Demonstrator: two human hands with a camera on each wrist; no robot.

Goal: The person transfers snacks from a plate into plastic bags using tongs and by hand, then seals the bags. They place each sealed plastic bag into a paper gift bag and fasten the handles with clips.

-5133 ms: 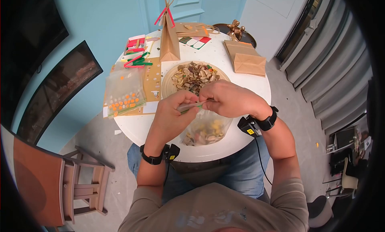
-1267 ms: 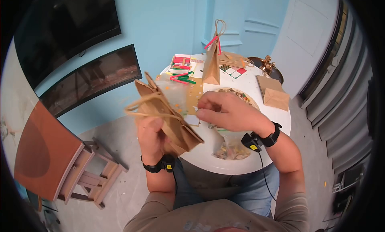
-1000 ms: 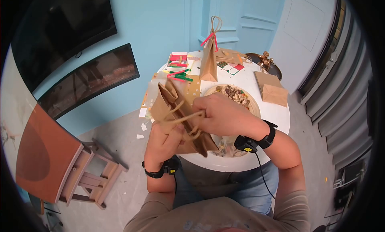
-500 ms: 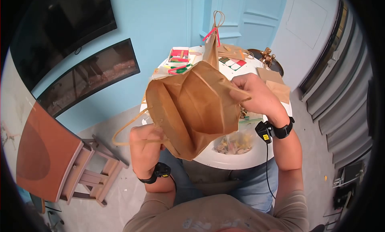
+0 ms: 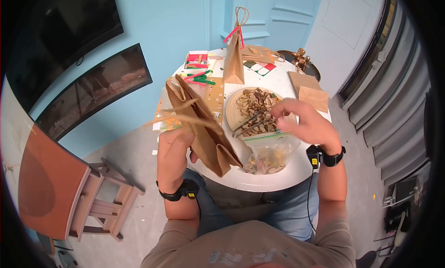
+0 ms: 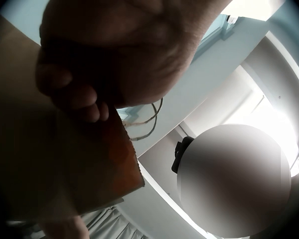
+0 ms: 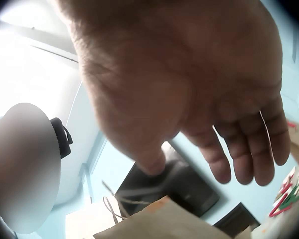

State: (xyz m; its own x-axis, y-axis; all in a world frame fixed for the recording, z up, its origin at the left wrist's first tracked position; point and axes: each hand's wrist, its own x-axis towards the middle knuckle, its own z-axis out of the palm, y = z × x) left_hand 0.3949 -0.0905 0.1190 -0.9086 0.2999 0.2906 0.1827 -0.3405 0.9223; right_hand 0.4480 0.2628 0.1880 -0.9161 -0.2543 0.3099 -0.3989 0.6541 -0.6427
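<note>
My left hand [image 5: 174, 152] grips a brown paper bag [image 5: 201, 138] by its side, near the rim. The bag is tilted over the table's left front, its mouth narrowed and its twisted handles sticking out leftward. In the left wrist view the fingers curl against the bag's dark panel [image 6: 65, 164]. My right hand [image 5: 306, 122] hovers beside the round plate [image 5: 232, 106] of dried brown slices, holding nothing; the right wrist view shows its fingers [image 7: 244, 154] extended. Below it lies a clear zip bag [image 5: 271, 159] with dried pieces inside. Metal tongs [image 5: 245, 124] rest on the plate.
A standing paper bag [image 5: 234, 66] with a pink tie is at the back. Folded paper bags [image 5: 313, 96] lie at the right, more [image 5: 257, 54] behind. Pink and green clips [image 5: 199, 77], a box [image 5: 196, 59] and a brown sheet [image 5: 215, 94] are at the left.
Both hands held the zip bag earlier; it now lies on the table. The paper bag was picked up and spread wide by both hands; then the right hand let go and its mouth narrowed.
</note>
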